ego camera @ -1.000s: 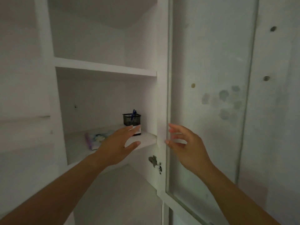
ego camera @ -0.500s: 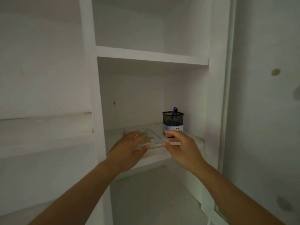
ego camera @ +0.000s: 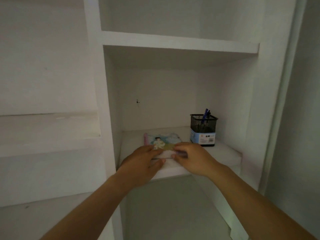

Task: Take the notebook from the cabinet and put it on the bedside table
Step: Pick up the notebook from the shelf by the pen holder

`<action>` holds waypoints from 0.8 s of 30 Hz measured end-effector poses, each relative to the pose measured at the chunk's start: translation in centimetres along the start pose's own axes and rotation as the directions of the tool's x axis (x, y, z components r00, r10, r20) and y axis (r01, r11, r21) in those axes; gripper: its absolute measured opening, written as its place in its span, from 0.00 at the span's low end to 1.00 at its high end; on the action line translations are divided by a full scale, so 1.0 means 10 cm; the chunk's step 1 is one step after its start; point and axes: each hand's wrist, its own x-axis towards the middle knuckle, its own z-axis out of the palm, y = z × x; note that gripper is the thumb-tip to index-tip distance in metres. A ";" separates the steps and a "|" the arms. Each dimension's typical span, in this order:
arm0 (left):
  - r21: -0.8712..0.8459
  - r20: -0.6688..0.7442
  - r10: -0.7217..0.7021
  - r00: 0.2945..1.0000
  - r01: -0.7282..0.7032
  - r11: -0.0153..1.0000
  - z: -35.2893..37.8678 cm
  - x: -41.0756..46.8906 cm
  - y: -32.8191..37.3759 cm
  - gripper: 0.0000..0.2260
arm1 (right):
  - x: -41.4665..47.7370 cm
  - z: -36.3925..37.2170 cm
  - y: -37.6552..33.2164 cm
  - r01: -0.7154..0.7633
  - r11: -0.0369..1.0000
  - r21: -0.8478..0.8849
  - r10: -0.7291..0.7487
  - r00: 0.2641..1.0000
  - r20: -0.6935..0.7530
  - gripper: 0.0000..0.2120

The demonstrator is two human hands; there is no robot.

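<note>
Two hands meet on the near edge of the notebook (ego camera: pixel 161 142), which lies flat on the cabinet shelf (ego camera: pixel 225 151), just beyond the fingertips and running away from them toward the back wall. Its long axis seems to run left to right across the shelf, though the near half is hidden under the hands, so I cannot be sure.

Furthest left, the left hand (ego camera: pixel 143 163) rests palm down on the notebook's near left corner, fingers laid together on the cover and the thumb tucked at the edge below; it looks like a loose grip closing rather than a firm clamp. Whether the thumb is under the cover cannot be told.

Next to it, almost touching it, the right hand (ego camera: pixel 192 159) has its fingers curled onto the near right part of the cover, thumb at the front edge, pinching that edge. Both hands are equally near; neither has a clear lead.

Beyond and to the right of the right hand, a black mesh pen holder (ego camera: pixel 204 129) with pens stands close to the notebook's far right corner but apart from it.

My judgement: the grasp is being made, and the notebook is not yet lifted. The coming pull should come straight back toward the person, away from the pen holder. The bedside table is not in view.
</note>
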 end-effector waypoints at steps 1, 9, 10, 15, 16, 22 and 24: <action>0.009 0.005 -0.006 1.000 0.006 1.000 0.00 0.00 0.00 0.26 | -0.02 -0.01 0.01 -0.012 1.000 0.009 0.012 1.000 0.013 0.13; 0.029 -0.044 0.068 0.997 -0.067 0.997 -0.06 -0.22 0.13 0.30 | -0.23 -0.10 0.04 0.013 0.995 0.100 -0.011 1.000 -0.024 0.12; 0.029 -0.048 0.078 0.996 -0.076 0.997 -0.09 -0.25 0.16 0.31 | -0.26 -0.12 0.04 0.022 0.996 0.084 -0.018 0.999 -0.047 0.11; -0.100 -0.070 0.067 0.995 -0.074 0.992 -0.15 -0.13 0.22 0.22 | -0.17 -0.18 -0.02 0.028 0.999 0.033 -0.024 0.994 -0.109 0.14; -0.117 -0.080 0.058 0.995 -0.067 0.991 -0.14 -0.08 0.21 0.21 | -0.14 -0.17 -0.04 0.037 0.998 0.047 -0.034 0.997 -0.075 0.14; -0.080 -0.112 0.065 0.992 -0.074 0.994 -0.01 -0.03 0.26 0.19 | -0.18 -0.17 -0.04 0.031 0.999 0.026 -0.034 0.992 0.125 0.16; -0.065 -0.126 0.060 0.990 -0.069 0.996 0.01 -0.07 0.27 0.21 | -0.22 -0.20 -0.05 0.033 0.999 0.027 -0.036 0.992 0.124 0.17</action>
